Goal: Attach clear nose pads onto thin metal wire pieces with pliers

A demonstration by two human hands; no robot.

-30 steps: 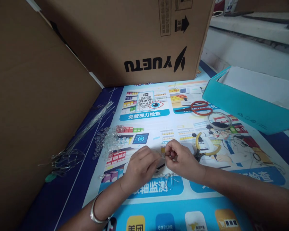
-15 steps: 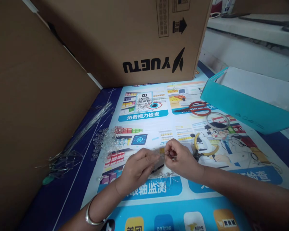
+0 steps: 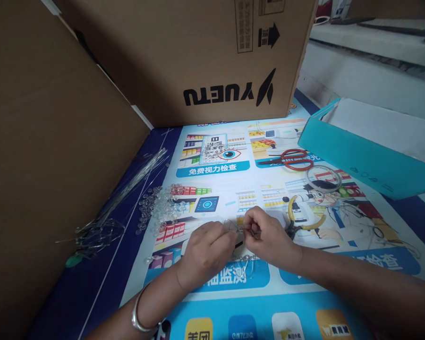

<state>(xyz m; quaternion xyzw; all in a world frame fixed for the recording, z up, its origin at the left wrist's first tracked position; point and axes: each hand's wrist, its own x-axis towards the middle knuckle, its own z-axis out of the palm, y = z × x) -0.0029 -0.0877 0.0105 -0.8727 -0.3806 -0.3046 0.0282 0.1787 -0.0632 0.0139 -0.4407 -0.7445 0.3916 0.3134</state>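
My left hand (image 3: 209, 249) is closed, its fingertips pinched around a thin wire (image 3: 236, 227), partly hidden behind the knuckles. Just to the right, my right hand (image 3: 269, 238) is also closed, thumb and finger pinching the same fine wire. The wire makes a small loop in the gap between the hands. Below them lies a small tangle of wire pieces (image 3: 247, 267), some with what look like clear beads. A pile of clear beads (image 3: 165, 208) spreads out to the left of my left hand. Pliers with yellow handles (image 3: 313, 225) rest beside my right wrist.
Red-handled scissors (image 3: 297, 160) and a wire coil (image 3: 324, 179) lie back right, near a teal box (image 3: 368, 156). A bundle of straight wires (image 3: 132, 182) and a wire tangle (image 3: 99, 236) lie left. Cardboard walls (image 3: 156, 56) stand behind and left of the printed sheet.
My left hand has turned, its fingers going from stretched out to curled round the wire. My right hand keeps its pinch almost in place. The whole view has shifted slightly.
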